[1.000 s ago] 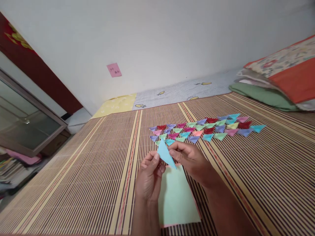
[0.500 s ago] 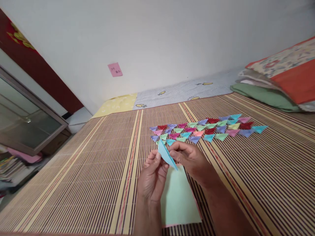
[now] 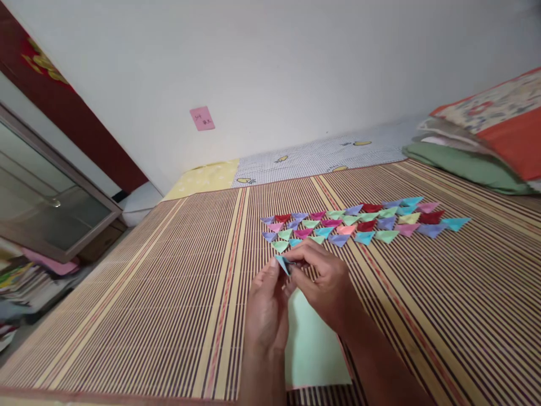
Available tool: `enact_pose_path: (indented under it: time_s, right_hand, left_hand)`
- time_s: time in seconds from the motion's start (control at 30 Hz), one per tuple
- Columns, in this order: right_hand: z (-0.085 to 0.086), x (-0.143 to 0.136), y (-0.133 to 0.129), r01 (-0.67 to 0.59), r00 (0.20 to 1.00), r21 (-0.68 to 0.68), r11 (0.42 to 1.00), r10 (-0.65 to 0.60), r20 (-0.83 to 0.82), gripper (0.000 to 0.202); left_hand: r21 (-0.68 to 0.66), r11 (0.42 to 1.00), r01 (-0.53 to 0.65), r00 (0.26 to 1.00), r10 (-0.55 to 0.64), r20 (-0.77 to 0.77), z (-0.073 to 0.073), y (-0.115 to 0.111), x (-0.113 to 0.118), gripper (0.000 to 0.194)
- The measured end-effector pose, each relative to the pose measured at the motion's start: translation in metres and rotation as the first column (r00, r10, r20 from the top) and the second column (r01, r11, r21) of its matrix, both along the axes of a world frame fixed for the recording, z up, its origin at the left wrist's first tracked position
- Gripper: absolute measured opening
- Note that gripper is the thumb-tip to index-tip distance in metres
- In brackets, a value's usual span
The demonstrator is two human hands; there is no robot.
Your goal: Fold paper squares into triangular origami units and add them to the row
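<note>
Between my two hands is a small folded piece of light-blue paper (image 3: pixel 283 264), partly covered by my fingers. My left hand (image 3: pixel 267 301) pinches its left side with thumb and fingers. From the right, my right hand (image 3: pixel 323 282) grips the other side, fingers closed over it. Below the hands lies a pale green paper sheet (image 3: pixel 315 344), with a pink edge showing under it. Just beyond them, several small folded paper shapes (image 3: pixel 338 240) in many colours are laid out in rows.
A striped bamboo mat (image 3: pixel 177 293) spreads under everything. At the right are stacked pillows and a green cloth (image 3: pixel 460 166). A pink note (image 3: pixel 202 118) sticks to the white wall. A glass-fronted cabinet (image 3: pixel 46 197) and a pile of books (image 3: pixel 29 282) stand at the left.
The blue paper has turned in my hands, and less of it shows. My right fingers have closed further over it. The view has shifted slightly.
</note>
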State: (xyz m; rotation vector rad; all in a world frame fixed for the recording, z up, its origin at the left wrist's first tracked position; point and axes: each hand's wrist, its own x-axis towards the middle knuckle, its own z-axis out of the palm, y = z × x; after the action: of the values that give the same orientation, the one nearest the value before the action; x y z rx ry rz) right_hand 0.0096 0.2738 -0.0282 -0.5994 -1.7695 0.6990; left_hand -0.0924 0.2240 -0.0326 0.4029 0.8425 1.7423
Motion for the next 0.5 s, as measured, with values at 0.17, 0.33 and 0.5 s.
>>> enact_pose_path:
  time_s: [0.17, 0.33, 0.5]
  right_hand:
    - [-0.007, -0.006, 0.000, 0.065, 0.994, 0.110, 0.992, -0.075, 0.084, 0.023]
    - [-0.010, -0.007, -0.001, 0.102, 0.990, 0.103, 0.989, -0.111, 0.082, 0.026]
    - [-0.011, -0.008, -0.001, 0.098, 0.983, 0.152, 0.984, -0.119, 0.137, 0.030]
  left_hand:
    - [-0.015, 1.000, -0.027, 0.994, 0.029, 0.101, 0.002, -0.001, 0.001, 0.024]
    - [-0.013, 0.995, -0.100, 0.995, 0.100, -0.011, 0.006, -0.002, 0.005, 0.024]
    - [-0.039, 0.989, -0.144, 0.989, 0.142, -0.033, 0.008, -0.002, 0.011, 0.030]
